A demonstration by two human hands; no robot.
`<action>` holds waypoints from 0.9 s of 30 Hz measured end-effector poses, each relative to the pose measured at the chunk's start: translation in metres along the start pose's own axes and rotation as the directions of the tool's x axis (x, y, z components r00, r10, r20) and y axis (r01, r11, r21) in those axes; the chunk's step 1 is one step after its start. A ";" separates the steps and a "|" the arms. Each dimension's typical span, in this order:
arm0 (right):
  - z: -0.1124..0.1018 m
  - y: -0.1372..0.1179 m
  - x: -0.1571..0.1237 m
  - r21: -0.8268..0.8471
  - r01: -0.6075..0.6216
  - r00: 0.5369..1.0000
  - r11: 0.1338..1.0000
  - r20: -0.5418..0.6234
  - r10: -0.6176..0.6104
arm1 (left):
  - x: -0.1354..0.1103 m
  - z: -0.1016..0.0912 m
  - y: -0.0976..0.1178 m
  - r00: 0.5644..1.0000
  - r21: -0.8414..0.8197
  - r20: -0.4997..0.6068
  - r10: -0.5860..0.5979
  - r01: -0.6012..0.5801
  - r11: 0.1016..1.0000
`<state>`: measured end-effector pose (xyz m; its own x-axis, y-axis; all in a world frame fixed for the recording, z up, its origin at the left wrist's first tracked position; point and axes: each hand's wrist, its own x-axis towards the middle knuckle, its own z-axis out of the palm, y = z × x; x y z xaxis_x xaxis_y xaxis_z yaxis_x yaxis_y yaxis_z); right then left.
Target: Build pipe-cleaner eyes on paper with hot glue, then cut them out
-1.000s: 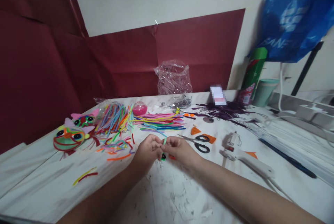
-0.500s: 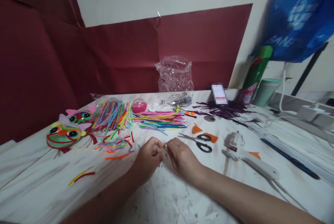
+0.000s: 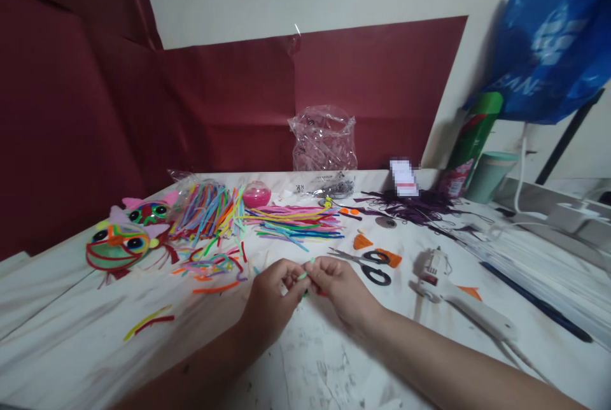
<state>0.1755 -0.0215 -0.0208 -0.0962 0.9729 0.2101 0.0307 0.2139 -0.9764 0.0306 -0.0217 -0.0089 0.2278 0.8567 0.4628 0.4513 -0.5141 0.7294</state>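
2 hands meet above the table (image 3: 305,372), fingertips together; left hand (image 3: 272,292) and right hand (image 3: 344,286) both seem to pinch a short pale green strip (image 3: 302,276), mostly covered by fingers. Red and green bits peek out beneath; their join is hidden. Step in hand, judged by posture: shaping or fitting the strip. Next move likely calls for 1 hand steadying, 1 pressing. Just beyond: scissors (image 3: 357,260), right; pipe cleaners (image 3: 296,222) ahead. Farther right, glue gun (image 3: 442,289); far left, 2 decorated faces (image 3: 117,251).
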 end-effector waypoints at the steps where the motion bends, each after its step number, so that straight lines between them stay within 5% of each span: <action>1: 0.002 -0.001 -0.002 0.009 -0.003 1.000 1.000 0.011 0.003 | 0.000 0.000 0.000 1.000 0.018 -0.012 0.025 -0.025 1.000; 5: 0.005 -0.003 -0.008 -0.179 0.068 0.998 0.981 0.013 -0.067 | -0.001 -0.002 0.000 0.992 0.070 -0.037 0.122 -0.119 0.990; 10: 0.005 -0.003 -0.014 -0.525 0.234 0.968 0.818 0.049 -0.245 | -0.002 -0.007 0.000 0.982 0.115 -0.054 0.180 -0.173 0.978; 16: 0.006 -0.006 -0.009 -0.126 -0.007 1.000 0.992 -0.023 0.004 | 0.002 -0.013 0.001 0.969 0.065 -0.172 0.175 -0.167 0.984; 21: 0.005 -0.006 -0.007 0.144 -0.072 0.997 0.987 0.040 0.067 | 0.004 -0.008 -0.001 0.990 -0.045 -0.073 0.121 -0.125 0.991; 27: 0.004 -0.008 -0.007 0.279 -0.086 0.996 0.957 0.027 0.082 | 0.007 -0.011 -0.004 0.996 -0.177 -0.005 -0.087 0.085 0.981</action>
<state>0.1716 -0.0302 -0.0143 -0.1201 0.9844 0.1283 -0.2398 0.0967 -0.9660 0.0209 -0.0140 -0.0027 0.1830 0.8979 0.4004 0.3095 -0.4392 0.8434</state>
